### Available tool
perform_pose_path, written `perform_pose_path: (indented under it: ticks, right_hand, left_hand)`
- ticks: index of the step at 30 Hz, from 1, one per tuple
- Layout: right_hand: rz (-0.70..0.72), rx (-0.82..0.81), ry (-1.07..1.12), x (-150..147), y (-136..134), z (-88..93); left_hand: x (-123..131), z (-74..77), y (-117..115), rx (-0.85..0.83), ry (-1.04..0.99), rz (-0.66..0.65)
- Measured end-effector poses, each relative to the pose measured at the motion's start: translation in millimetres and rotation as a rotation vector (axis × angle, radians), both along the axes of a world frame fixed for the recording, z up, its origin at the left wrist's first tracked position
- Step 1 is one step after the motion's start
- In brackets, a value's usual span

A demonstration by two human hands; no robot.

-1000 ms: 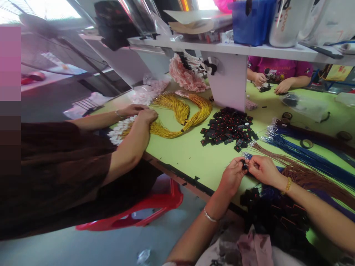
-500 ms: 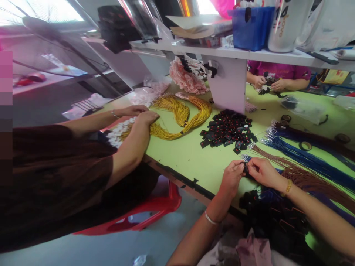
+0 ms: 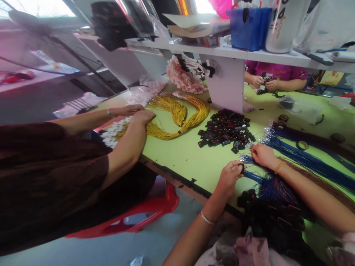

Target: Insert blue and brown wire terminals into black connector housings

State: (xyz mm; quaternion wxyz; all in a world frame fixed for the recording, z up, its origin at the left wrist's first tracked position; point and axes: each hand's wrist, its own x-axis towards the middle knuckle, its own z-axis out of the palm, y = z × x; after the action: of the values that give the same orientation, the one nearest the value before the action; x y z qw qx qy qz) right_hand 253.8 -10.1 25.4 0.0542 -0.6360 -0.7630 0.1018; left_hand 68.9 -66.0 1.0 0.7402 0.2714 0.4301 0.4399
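My left hand [image 3: 230,176] pinches a small black plastic connector housing [image 3: 242,169] between thumb and fingers, above the table's front edge. Blue wire seems to trail from the housing to the right. Up and to the right, my right hand [image 3: 264,155] has its fingers closed at the metal-tipped ends of the brown wires [image 3: 295,169]. Between the hands lie the silvery tips of a short blue wire bundle [image 3: 244,159]. Just beyond them is a heap of black housings [image 3: 226,129]. A pile of black housings with wires [image 3: 280,218] rests by my lap.
At left a co-worker's hands [image 3: 138,112] rest at yellow wire bundles [image 3: 191,123] and white connectors. Across the table another person's hands [image 3: 266,84] handle small black parts. Longer blue wires [image 3: 302,155] and a tape roll [image 3: 302,145] lie right. A shelf [image 3: 188,50] overhangs the table; a red stool [image 3: 169,203] stands left.
My right hand has left the housing held by my left hand and moved up to the brown wire ends. My left hand still holds the housing. The view has shifted slightly.
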Motion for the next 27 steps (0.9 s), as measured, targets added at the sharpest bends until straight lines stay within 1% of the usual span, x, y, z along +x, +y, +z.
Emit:
perform_pose_path:
  ticks: [3,5,7,11,14,16,19,23,27]
  right_hand:
    - [0.013,0.009,-0.046,-3.8,1.5,-4.9]
    - [0.004,0.036,-0.007,-4.0,-1.1,-3.3]
    - [0.009,0.049,0.117,-2.4,-5.1,1.6]
    - [0.095,0.038,0.481,-0.5,-17.2,13.1]
    - [0.112,0.026,0.642,-3.0,-28.7,17.2]
    - [0.097,0.013,0.665,-5.4,-35.4,17.4]
    - [0.066,0.015,0.62,-9.0,-42.1,16.9]
    - [0.039,0.036,0.556,-12.5,-46.2,17.8]
    - [0.039,0.051,0.542,-13.7,-48.4,16.9]
  left_hand:
    - [0.5,-1.2,-0.4,0.004,-0.002,-0.001]
    - [0.9,-0.7,-0.3,0.006,-0.018,0.002]
    - [1.9,0.4,0.3,0.003,-0.046,0.008]
    - [6.1,2.7,2.4,-0.004,-0.114,0.022]
    - [10.5,3.4,4.1,-0.005,-0.159,0.032]
    - [13.2,3.4,5.1,-0.002,-0.188,0.03]
    - [15.8,3.1,5.9,0.007,-0.224,0.026]
    - [16.8,2.3,6.2,0.003,-0.248,0.016]
    - [16.5,0.7,6.0,0.008,-0.254,0.002]
